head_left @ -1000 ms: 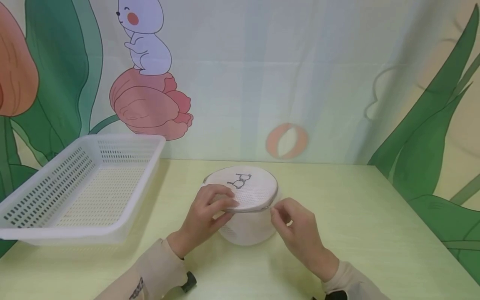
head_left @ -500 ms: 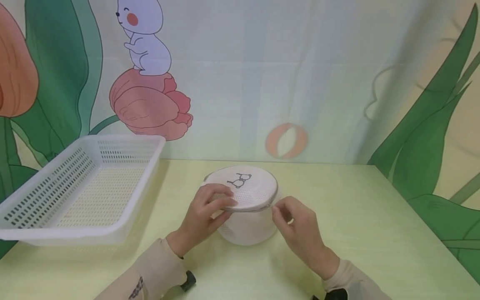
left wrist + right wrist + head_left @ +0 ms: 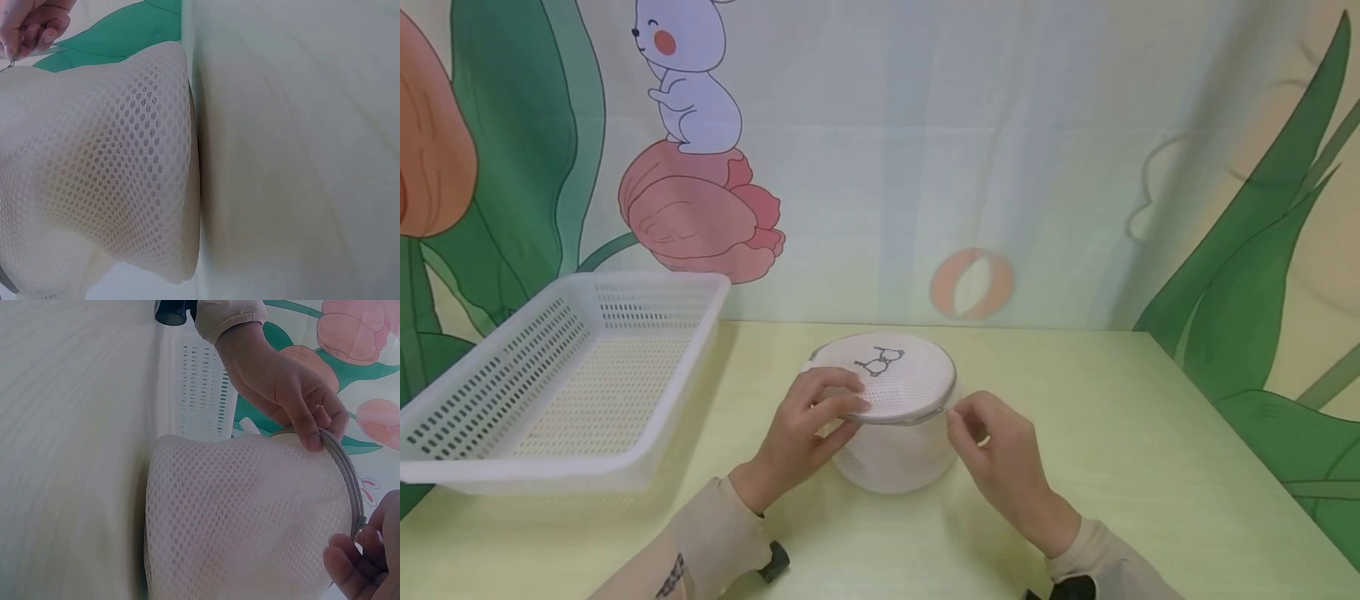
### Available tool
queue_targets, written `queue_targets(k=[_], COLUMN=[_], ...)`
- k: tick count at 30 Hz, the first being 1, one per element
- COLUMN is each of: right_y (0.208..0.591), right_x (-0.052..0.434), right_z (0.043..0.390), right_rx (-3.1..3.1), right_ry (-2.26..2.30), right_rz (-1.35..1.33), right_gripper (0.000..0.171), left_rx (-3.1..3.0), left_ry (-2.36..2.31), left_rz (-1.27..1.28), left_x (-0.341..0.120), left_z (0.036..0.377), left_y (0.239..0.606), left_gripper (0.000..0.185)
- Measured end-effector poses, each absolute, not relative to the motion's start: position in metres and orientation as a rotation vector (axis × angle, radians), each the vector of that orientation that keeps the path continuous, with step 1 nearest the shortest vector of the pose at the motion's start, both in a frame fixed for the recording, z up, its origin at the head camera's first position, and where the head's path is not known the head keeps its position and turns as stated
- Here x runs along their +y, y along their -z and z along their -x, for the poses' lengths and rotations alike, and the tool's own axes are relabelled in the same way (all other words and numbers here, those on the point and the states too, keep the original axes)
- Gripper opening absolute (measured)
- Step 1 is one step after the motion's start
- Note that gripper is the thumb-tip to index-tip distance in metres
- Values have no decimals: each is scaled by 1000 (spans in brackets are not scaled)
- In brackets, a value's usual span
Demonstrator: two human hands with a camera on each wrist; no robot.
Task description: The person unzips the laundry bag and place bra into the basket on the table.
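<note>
A round white mesh bag (image 3: 891,458) stands at the middle of the yellow-green table, its flat top (image 3: 895,375) marked with a small grey drawing. My left hand (image 3: 808,417) grips the front left of the top's grey zipper rim, fingers over it and thumb under. At the rim's right side my right hand (image 3: 992,446) pinches a small zipper pull between thumb and fingertips. The right wrist view shows the mesh bag (image 3: 244,512), the zipper rim (image 3: 347,469), the left hand (image 3: 281,381) and the right hand (image 3: 365,562). In the left wrist view the mesh bag (image 3: 112,175) fills the left, with the right hand (image 3: 34,22) at top.
A white perforated plastic basket (image 3: 655,279) sits on the table (image 3: 1112,433) to the left, tilted up at its far left. A printed curtain with a rabbit and flowers hangs behind the table. The table's right edge runs diagonally at the right.
The right hand has crept slightly to the right at the rim. The left hand keeps its hold and the bag stays in place.
</note>
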State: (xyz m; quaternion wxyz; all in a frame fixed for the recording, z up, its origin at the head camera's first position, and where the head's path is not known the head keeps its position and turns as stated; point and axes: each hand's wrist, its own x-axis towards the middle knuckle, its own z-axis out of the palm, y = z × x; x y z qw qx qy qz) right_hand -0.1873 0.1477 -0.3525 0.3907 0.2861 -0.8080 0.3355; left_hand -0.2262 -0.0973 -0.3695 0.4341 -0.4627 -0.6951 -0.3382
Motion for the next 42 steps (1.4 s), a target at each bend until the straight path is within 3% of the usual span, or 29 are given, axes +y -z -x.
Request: queue_targets(k=[42], right_y=[353], right_x=[157], right_z=[195], right_rx=[-2075], right_ry=[-857], right_rz=[-664], right_gripper=[12], left_rx=[-1725], left_ry=[849], left_rz=[1109], left_x=[-104], left_z=[230], left_y=[368], left_gripper=[21])
